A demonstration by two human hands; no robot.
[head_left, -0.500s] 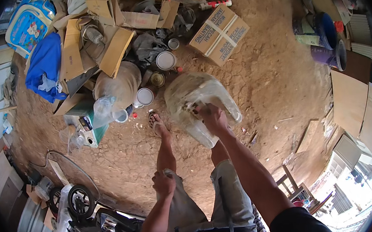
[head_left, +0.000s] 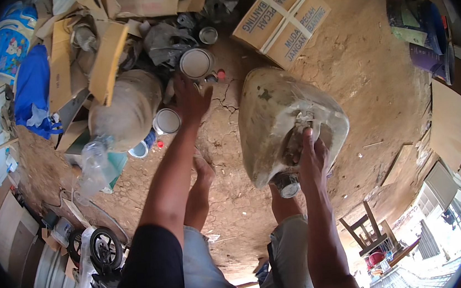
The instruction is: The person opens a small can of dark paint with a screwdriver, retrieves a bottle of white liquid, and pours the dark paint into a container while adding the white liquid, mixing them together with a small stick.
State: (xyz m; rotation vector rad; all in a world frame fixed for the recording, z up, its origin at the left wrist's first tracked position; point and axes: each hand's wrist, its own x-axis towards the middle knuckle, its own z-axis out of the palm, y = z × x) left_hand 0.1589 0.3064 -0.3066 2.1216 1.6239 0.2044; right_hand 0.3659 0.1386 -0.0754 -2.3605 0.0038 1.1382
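Over the bare dirt floor (head_left: 230,199), just on the near side of a cardboard box (head_left: 263,24), is a jerrycan (head_left: 264,124), its handle grasped in the right hand (head_left: 312,155), thumb on top. Its capped neck (head_left: 287,185) points back toward the person's right knee; the long axis seems to run away from the body, though the curved view leaves the exact tilt unclear. Dark block capitals mark the box, around crossing pale tape. The jerrycan is cloudy, see-through plastic, smeared brown. Beside a round tin (head_left: 197,64), the left hand (head_left: 192,100) has its thumb spread; whether its fingers hold anything, I cannot tell.
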